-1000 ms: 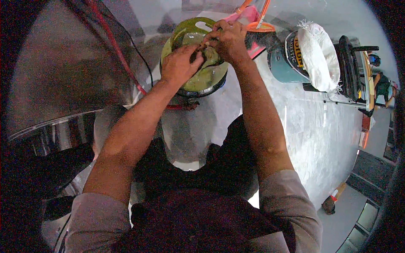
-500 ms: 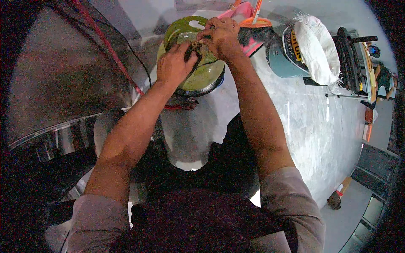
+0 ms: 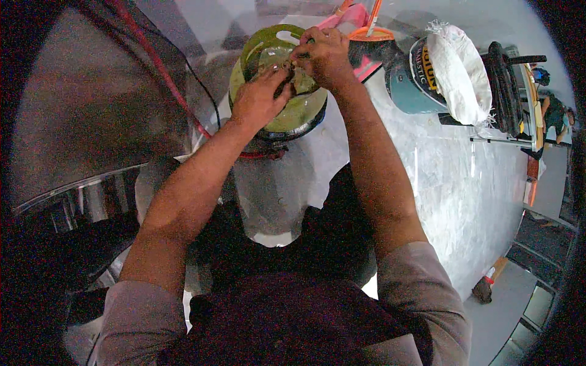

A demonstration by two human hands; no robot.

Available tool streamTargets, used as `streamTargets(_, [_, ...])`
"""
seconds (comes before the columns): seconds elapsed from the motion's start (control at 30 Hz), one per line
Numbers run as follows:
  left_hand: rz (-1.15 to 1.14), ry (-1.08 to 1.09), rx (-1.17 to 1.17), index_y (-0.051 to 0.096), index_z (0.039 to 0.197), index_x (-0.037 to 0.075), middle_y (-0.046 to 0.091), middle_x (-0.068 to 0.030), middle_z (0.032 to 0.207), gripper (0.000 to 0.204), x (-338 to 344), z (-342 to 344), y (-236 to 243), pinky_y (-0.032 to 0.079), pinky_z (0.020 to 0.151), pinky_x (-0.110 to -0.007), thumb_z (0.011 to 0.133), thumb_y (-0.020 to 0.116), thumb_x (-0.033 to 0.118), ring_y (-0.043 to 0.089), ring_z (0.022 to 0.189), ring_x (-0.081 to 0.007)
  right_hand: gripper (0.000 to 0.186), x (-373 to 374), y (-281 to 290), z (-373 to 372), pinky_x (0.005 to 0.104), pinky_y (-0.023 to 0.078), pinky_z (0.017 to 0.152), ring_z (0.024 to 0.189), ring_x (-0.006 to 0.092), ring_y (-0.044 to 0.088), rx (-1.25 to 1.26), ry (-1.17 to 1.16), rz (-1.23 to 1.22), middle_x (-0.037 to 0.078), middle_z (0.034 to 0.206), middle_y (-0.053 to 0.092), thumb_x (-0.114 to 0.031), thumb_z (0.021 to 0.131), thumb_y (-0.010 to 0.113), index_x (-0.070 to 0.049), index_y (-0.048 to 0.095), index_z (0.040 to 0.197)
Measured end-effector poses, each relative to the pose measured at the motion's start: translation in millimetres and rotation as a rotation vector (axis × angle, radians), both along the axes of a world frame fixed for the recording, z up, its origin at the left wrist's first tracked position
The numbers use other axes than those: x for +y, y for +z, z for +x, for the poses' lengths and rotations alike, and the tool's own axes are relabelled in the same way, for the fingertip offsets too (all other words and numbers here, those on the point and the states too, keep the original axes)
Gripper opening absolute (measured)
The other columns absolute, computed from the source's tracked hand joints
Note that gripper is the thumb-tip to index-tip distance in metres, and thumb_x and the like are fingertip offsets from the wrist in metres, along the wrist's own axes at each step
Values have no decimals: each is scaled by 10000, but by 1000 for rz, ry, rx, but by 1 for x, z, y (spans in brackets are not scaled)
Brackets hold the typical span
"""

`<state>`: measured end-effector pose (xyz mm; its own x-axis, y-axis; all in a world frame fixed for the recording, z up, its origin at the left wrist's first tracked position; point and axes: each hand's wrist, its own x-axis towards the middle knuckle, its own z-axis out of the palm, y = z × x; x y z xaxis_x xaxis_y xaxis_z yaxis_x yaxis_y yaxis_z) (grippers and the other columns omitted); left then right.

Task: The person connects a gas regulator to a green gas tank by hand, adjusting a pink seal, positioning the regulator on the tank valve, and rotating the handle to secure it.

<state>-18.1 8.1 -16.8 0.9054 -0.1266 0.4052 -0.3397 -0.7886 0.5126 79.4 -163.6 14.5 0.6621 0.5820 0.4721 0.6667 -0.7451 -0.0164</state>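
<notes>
On the floor (image 3: 452, 195), a green cylinder (image 3: 290, 123) was stood seemingly upright, perhaps placed so that its top could be reached by both hands. Over its raised collar (image 3: 251, 50), the left hand (image 3: 261, 99) and the right hand (image 3: 331, 60) were held close together, fingers curled toward the middle of the top; what was grasped, if anything, could not be told, being hidden by the fingers. The cylinder's contents were not shown. Farther right, a blue-grey bucket (image 3: 403, 91) was topped by a white sack (image 3: 458, 76), perhaps laid as a cover; what was kept inside could not be seen.
</notes>
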Motion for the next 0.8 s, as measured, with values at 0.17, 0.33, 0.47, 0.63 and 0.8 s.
streamTargets(0.17, [20, -4, 116, 563, 1196, 110, 644, -182, 1055, 360, -4, -3, 4, 521, 757, -463, 885, 559, 293, 642, 906, -355, 166, 1, -1, -4, 456, 362, 865, 1005, 255, 498, 8, -55, 20, -55, 1029, 558, -254, 667, 765, -260, 728, 828])
streamTargets(0.33, [-93, 54, 141, 576, 1140, 120, 665, -175, 950, 295, 1, 2, 3, 519, 724, -470, 890, 565, 277, 647, 828, -373, 134, -1, 0, -5, 463, 365, 880, 1026, 261, 493, 77, -22, 78, -58, 1062, 558, -245, 693, 741, -254, 722, 825])
streamTargets(0.47, [-61, 98, 47, 578, 1082, 120, 668, -182, 885, 229, 3, 7, -1, 516, 691, -476, 907, 551, 265, 646, 776, -386, 117, -1, -1, -5, 471, 363, 910, 1037, 264, 492, 138, -65, 65, -69, 1086, 560, -285, 731, 706, -249, 716, 842])
streamTargets(0.63, [-109, 198, 63, 568, 1024, 119, 664, -195, 859, 172, 2, 6, 4, 509, 653, -472, 916, 552, 252, 645, 765, -388, 148, -2, -1, -4, 476, 367, 921, 1057, 263, 493, 132, -45, 46, -69, 1100, 556, -304, 743, 696, -252, 714, 881])
streamTargets(0.8, [-287, 257, 202, 561, 1090, 105, 641, -144, 792, 269, -1, 10, 15, 502, 642, -422, 876, 623, 257, 640, 700, -331, 150, -2, -2, -4, 470, 378, 925, 1067, 269, 496, 132, -63, 69, -61, 1102, 559, -307, 751, 684, -249, 721, 884])
